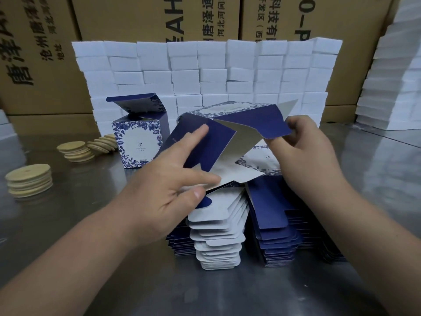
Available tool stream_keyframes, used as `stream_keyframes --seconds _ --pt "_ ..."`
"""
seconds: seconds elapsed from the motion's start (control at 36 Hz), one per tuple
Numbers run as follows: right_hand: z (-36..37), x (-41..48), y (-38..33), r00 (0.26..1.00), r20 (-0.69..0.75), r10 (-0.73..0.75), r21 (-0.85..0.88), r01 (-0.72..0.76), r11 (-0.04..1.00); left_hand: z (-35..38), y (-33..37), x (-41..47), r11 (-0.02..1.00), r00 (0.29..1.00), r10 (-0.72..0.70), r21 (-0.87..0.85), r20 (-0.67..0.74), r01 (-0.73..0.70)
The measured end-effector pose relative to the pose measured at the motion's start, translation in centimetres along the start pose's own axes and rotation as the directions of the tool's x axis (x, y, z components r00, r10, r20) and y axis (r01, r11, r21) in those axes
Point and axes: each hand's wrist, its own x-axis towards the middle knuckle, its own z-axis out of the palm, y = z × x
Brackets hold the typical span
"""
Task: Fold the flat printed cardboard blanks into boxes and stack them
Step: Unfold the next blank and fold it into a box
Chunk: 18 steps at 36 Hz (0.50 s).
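A half-opened blue-and-white blank (pixel 218 144) is held just above the stack of flat blanks (pixel 218 238) on the steel table (pixel 91 201). The left hand (pixel 166 179) pinches its lower white flap between thumb and finger, forefinger straight on a blue panel, and the right hand (pixel 312 153) pinches a blue end flap. One folded box (pixel 139 144) stands upright behind, to the left, its lid flap raised.

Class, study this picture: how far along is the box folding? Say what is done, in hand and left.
Done: one folded box stands on the table, lid flap open. In hand: the left hand and right hand grip a half-opened blank. Left: the tall pile of flat blanks beneath them; only one box is folded, so nothing is stacked yet.
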Motion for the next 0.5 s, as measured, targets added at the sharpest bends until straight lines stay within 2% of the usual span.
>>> stream_keyframes --seconds 0.08,0.28,0.5 --pt "-0.12 0.27 0.21 0.999 -0.032 0.023 -0.015 -0.024 1.000 0.17 0.17 -0.10 0.999 0.998 -0.039 0.020 0.039 0.038" --pt "-0.19 0.35 0.19 0.997 -0.027 0.078 0.015 -0.078 0.997 0.08 -0.15 -0.04 0.996 0.999 0.000 0.090 0.050 -0.005" --pt "0.10 -0.06 -0.51 0.998 0.005 0.055 0.193 -0.055 0.980 0.34 -0.20 -0.11 0.998 0.996 -0.021 0.062 -0.091 0.027"
